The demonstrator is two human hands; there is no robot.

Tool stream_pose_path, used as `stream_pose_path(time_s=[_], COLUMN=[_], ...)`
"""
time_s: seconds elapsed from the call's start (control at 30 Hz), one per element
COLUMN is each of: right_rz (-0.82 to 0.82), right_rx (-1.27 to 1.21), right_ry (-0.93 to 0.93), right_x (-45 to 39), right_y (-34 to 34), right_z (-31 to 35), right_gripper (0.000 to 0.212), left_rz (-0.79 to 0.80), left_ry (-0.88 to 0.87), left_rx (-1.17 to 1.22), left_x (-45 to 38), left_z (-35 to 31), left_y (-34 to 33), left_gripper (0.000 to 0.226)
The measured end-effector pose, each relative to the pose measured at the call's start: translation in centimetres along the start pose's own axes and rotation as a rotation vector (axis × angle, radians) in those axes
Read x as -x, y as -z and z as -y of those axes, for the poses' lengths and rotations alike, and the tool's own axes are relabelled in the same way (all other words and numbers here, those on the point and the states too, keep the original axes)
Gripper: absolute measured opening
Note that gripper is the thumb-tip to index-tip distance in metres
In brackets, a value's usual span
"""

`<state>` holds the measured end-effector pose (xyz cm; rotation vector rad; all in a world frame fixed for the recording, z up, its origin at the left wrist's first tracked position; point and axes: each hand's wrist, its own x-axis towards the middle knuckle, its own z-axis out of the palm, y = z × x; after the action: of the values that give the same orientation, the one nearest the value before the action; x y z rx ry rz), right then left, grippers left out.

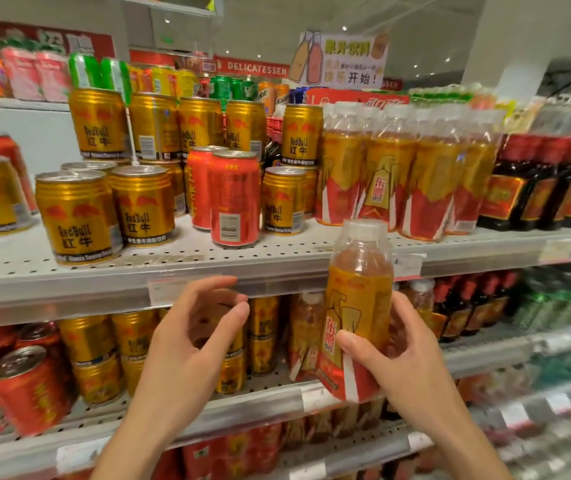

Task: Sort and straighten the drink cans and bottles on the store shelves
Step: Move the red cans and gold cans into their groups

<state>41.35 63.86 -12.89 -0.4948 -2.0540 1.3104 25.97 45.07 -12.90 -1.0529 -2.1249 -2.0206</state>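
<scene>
the right hand (403, 355) grips a clear plastic bottle (356, 317) of amber drink low on its body, thumb across the front of the glossy gold-and-red label and fingers curled behind. the bottle has a rounded shoulder and a translucent cap, and it is held upright with a slight tilt in front of the edge of the upper shelf (208, 268), off any shelf. the left hand (201, 327) holds nothing; its fingers are loosely curved and spread, hovering just beside the bottle in front of the shelf's price rail.

the shelf is pale perforated metal. on it stand stubby gold cans (76, 216) with ribbed shoulders and silver lids, some stacked two high, and two taller red cans (234, 199) among them, one showing a barcode. to the right stands a row of matching bottles (405, 174) with the same label, shrink-wrapped in crinkled film, then dark bottles (533, 188) with red caps. the lower shelf (260, 400) carries more gold cans, red cans and bottles, blurred.
</scene>
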Motion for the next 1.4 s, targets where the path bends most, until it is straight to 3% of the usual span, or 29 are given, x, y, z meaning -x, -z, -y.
stream_pose_path(time_s=[0.13, 0.3, 0.47, 0.77, 0.87, 0.97, 1.07, 1.13, 1.23, 1.4], right_rz=[-0.014, -0.007, -0.017, 0.060, 0.098, -0.049, -0.392, -0.511, -0.480, -0.441], right_rx=[0.035, 0.021, 0.125, 0.138, 0.224, 0.289, 0.414, 0.484, 0.555, 0.516], right_ry=[0.105, 0.253, 0.310, 0.344, 0.410, 0.612, 0.886, 0.868, 0.781, 0.782], right_x=[-2.0, -7.4, -14.3, -17.3, -17.5, -17.0, -17.2, -17.8, -18.4, -19.0], right_y=[1.9, 5.1, 6.1, 5.7, 7.2, 9.9, 12.4, 13.2, 13.1, 12.9], right_z=[1.3, 4.2, 3.9, 1.7, 1.8, 1.8, 0.7, -0.4, -2.1, -3.4], right_gripper=[0.072, 0.067, 0.097, 0.089, 0.081, 0.054, 0.033, 0.046, 0.072, 0.075], left_rz=[-0.009, -0.018, -0.056, -0.119, -0.088, -0.025, -0.029, -0.051, -0.069, -0.103], left_ry=[-0.067, -0.194, -0.218, -0.154, -0.188, -0.201, -0.217, -0.224, -0.232, -0.252], left_rx=[-0.038, -0.120, -0.173, -0.256, -0.300, -0.308, -0.300, -0.285, -0.284, -0.300], left_x=[-1.3, -4.2, -8.3, -10.3, -10.8, -11.3, -11.8, -11.9, -12.3, -12.6], left_z=[-2.0, -5.1, -6.4, -4.9, -5.8, -6.7, -6.6, -6.3, -6.0, -5.3], left_y=[-0.7, -2.6, -6.3, -11.2, -12.2, -13.9, -15.1, -15.5, -16.0, -16.7], left_gripper=[0.027, 0.027, 0.024, 0.025, 0.037, 0.055, 0.065, 0.066, 0.066, 0.068])
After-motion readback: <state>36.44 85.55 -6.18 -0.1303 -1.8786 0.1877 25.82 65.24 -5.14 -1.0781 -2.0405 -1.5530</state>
